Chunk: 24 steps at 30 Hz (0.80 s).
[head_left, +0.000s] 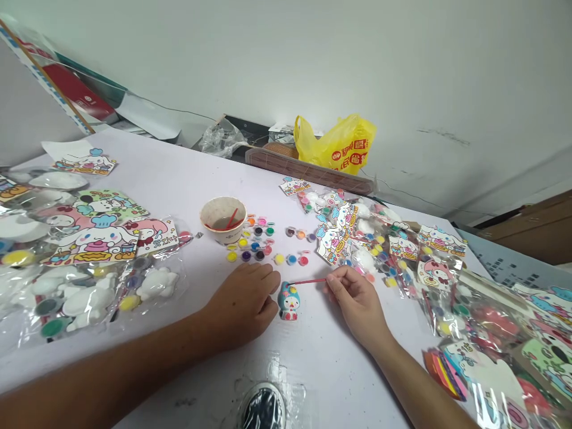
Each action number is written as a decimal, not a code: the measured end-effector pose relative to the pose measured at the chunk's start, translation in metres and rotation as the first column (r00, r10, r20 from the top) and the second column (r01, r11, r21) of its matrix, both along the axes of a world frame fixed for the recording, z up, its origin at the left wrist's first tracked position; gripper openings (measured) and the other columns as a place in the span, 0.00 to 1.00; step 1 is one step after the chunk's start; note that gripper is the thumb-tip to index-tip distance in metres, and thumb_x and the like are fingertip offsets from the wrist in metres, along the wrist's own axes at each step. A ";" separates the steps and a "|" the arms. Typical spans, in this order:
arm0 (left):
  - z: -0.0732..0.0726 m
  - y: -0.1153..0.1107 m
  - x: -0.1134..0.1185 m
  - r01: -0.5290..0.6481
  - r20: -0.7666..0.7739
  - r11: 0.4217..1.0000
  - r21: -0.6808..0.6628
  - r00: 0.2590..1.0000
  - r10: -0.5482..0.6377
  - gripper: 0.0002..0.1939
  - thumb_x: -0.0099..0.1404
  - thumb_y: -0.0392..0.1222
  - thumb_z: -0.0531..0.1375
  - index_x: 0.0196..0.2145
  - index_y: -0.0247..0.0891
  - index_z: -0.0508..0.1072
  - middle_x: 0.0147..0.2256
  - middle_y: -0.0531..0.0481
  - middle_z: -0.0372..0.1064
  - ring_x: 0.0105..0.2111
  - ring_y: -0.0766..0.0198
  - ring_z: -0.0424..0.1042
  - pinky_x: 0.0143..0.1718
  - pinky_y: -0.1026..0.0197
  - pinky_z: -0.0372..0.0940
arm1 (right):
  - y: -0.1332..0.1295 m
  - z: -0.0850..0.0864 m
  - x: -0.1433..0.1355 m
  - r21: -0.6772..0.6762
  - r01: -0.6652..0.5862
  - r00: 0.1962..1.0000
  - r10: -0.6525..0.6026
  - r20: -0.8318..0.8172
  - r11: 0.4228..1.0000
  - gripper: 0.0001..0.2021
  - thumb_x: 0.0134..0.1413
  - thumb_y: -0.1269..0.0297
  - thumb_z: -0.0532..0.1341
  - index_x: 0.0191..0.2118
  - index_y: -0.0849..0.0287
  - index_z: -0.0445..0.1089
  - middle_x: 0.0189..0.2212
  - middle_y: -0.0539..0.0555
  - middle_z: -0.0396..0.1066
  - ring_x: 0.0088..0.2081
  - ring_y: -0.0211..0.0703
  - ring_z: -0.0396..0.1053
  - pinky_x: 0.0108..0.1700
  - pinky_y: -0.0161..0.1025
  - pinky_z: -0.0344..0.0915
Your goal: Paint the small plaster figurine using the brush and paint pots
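A small painted figurine [290, 302] with a blue hood, white face and pink-red base stands upright on the white table. My left hand [250, 301] is closed at its left side, the curled fingers against it; their exact contact is partly hidden. My right hand [355, 301] pinches a thin red paintbrush [310, 280] between thumb and fingers. The brush lies almost level, its tip at the top of the figurine's head. Beyond my hands are several small open paint pots [259, 255] in different colours. A paper cup [223, 219] of cloudy water holds red brushes.
Bagged white figurines [89, 298] and cartoon cards [102, 238] cover the left side. More bagged kits [366, 238] lie at the right. A round dark object [263, 408] is set in the near table edge. Behind the table sits a yellow plastic bag [337, 146].
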<state>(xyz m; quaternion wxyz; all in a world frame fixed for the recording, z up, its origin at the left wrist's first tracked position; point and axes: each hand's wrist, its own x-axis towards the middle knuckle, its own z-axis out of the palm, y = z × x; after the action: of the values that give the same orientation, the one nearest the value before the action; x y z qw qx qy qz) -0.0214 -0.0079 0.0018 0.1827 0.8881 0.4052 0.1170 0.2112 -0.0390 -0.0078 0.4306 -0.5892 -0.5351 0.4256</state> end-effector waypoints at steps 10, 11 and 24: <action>0.002 -0.002 0.000 0.000 -0.022 1.000 -0.004 1.000 0.000 0.09 0.54 0.29 0.51 0.27 0.40 0.53 0.28 0.52 0.59 0.29 0.60 0.57 0.32 0.56 0.52 | 0.000 0.003 -0.002 0.017 -0.007 1.000 0.007 0.016 1.000 0.18 0.57 0.46 0.62 0.29 0.57 0.66 0.22 0.50 0.69 0.23 0.38 0.61 0.26 0.35 0.57; 0.002 -0.002 0.000 0.001 -0.026 1.000 -0.007 1.000 -0.001 0.09 0.54 0.29 0.51 0.27 0.40 0.54 0.28 0.52 0.59 0.29 0.60 0.57 0.32 0.56 0.52 | 0.000 0.003 -0.003 0.020 0.000 1.000 0.000 0.013 1.000 0.18 0.57 0.46 0.62 0.29 0.57 0.66 0.22 0.50 0.69 0.23 0.38 0.61 0.26 0.35 0.57; 0.000 -0.002 -0.001 0.009 -0.011 1.000 0.007 1.000 -0.009 0.08 0.55 0.29 0.50 0.28 0.40 0.54 0.29 0.52 0.59 0.29 0.60 0.58 0.32 0.56 0.52 | 0.000 0.004 -0.004 0.031 -0.009 1.000 0.008 0.024 0.999 0.18 0.57 0.46 0.62 0.29 0.57 0.67 0.22 0.50 0.69 0.23 0.38 0.61 0.27 0.36 0.58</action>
<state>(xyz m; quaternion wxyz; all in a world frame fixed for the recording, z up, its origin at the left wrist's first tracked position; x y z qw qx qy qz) -0.0228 -0.0094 0.0013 0.1778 0.8912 0.4018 0.1125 0.2071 -0.0394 -0.0039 0.4314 -0.5851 -0.5493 0.4120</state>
